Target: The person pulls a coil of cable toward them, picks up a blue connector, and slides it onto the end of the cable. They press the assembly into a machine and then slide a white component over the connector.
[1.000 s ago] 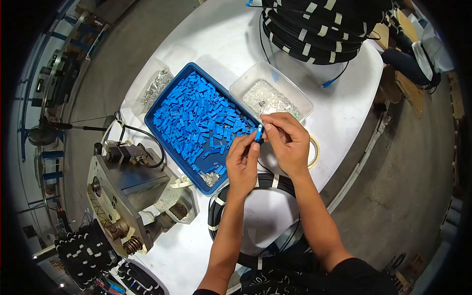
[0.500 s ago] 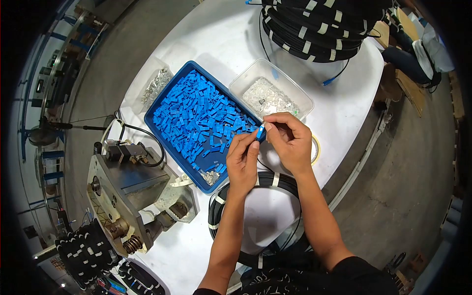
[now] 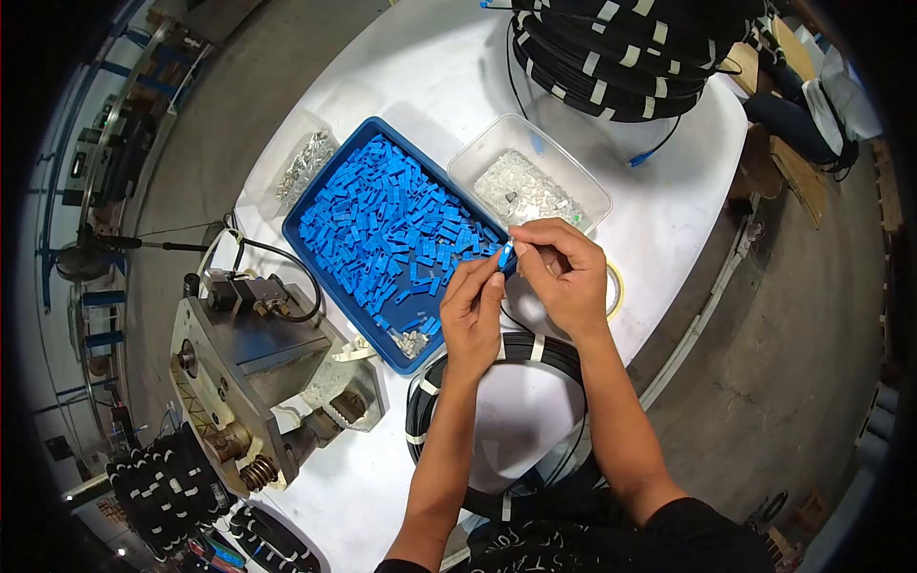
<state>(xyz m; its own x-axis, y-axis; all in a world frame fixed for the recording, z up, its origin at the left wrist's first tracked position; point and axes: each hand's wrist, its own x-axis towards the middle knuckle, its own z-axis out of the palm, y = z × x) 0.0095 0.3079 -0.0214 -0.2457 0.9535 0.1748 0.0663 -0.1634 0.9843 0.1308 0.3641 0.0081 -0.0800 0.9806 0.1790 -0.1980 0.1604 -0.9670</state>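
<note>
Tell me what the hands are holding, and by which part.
A small blue connector: the left hand's fingers pinch its lower end; the right hand's are at its upper end.

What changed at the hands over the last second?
Small shift only: the right hand edged right, and the blue connector tilted, its top leaning further right. No visible new grab or release. The left hand, blue tray, clear tub and coil look unchanged.
</note>
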